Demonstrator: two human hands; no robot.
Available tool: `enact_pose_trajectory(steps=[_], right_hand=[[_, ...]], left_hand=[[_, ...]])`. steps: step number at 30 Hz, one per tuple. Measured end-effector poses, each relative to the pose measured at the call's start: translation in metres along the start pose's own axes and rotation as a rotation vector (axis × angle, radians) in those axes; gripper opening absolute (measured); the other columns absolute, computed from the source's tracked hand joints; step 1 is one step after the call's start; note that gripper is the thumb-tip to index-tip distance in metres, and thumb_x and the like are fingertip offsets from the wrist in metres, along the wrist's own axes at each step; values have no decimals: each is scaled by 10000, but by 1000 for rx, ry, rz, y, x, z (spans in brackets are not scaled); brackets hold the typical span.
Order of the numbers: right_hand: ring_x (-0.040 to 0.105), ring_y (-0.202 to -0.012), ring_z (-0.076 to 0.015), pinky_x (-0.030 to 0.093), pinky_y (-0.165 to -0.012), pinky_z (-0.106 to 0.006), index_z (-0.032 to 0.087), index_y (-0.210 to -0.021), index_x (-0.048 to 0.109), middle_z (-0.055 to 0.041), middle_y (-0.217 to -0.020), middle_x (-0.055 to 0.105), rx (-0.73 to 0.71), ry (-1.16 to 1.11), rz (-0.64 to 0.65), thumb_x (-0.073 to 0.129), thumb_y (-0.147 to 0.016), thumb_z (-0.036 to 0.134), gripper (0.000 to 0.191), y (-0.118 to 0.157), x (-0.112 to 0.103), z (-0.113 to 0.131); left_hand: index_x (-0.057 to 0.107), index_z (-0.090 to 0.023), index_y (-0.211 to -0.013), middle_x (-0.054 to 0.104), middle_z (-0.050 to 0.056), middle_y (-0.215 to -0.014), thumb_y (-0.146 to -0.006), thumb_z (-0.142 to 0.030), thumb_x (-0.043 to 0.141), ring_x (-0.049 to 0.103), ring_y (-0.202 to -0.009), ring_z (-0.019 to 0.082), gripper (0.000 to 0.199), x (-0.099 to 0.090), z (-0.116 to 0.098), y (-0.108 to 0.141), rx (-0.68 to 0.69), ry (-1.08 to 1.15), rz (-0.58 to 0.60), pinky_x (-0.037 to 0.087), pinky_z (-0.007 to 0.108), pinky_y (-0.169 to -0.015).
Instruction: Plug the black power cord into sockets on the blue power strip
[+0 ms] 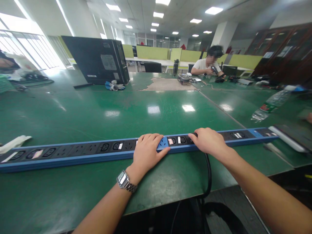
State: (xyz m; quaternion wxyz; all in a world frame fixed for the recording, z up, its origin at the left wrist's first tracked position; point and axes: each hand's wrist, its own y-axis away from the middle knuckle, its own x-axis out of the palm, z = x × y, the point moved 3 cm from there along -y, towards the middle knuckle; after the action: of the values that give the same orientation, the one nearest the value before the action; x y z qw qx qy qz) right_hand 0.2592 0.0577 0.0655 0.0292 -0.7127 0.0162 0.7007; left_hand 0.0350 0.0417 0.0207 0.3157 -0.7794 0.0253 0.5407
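Observation:
A long blue power strip (85,155) with black sockets lies across the green table near its front edge. My left hand (148,150), with a metal watch (126,180) on the wrist, rests over the strip, its fingers across the top and the thumb apart on the blue section. Further right, my right hand (208,140) is closed round a black plug at a socket; most of the plug is hidden under the fingers. From beneath that hand a black cable (208,177) hangs down over the table edge. Small white and pink labels stick to several sockets.
A black computer case (97,60) and gloves (114,85) are at the back left. A plastic bottle (270,104) lies at the right, near a flat device (292,138). Across the table (131,110), a person (207,65) handles a dark object beside scattered parts.

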Motion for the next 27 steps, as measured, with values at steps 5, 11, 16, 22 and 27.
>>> enact_pose_trajectory(steps=[5, 11, 16, 22, 27], right_hand=[[675, -810, -269, 459, -676, -362, 163, -934, 727, -179, -894, 710, -45, 16, -23, 421, -916, 489, 448, 6, 13, 5], [654, -785, -214, 418, -650, -308, 199, -952, 754, -105, -840, 722, -79, -177, -158, 445, -920, 492, 427, 8, -43, -13], [599, -671, -159, 385, -615, -293, 213, -1062, 751, -55, -761, 704, 18, -257, -251, 575, -803, 606, 503, 8, -106, -87], [567, -566, -179, 374, -532, -292, 170, -861, 702, -44, -625, 641, 90, -267, -43, 620, -723, 588, 447, -13, -18, -166], [588, -605, -200, 388, -561, -305, 191, -783, 698, -48, -641, 644, 100, -263, -111, 621, -703, 588, 411, -26, 21, -179]], left_hand=[[621, -204, -1180, 669, 85, -1187, -884, -497, 570, 577, -1100, 286, 420, 1, 0, 0, 7, -14, -4, 410, 473, -977], [642, -218, -1160, 670, 85, -1184, -881, -511, 574, 584, -1089, 278, 410, 2, 1, 1, 9, -38, 0, 415, 464, -968], [641, -217, -1173, 668, 84, -1195, -886, -513, 565, 582, -1102, 281, 420, 2, 2, 0, 0, -44, 11, 414, 470, -979], [643, -214, -1176, 667, 77, -1203, -885, -522, 561, 581, -1111, 280, 432, 3, 3, 1, 0, -42, 6, 411, 466, -986], [646, -209, -1170, 669, 75, -1195, -883, -512, 571, 585, -1103, 279, 425, 3, 1, 0, -3, -36, 4, 418, 470, -977]])
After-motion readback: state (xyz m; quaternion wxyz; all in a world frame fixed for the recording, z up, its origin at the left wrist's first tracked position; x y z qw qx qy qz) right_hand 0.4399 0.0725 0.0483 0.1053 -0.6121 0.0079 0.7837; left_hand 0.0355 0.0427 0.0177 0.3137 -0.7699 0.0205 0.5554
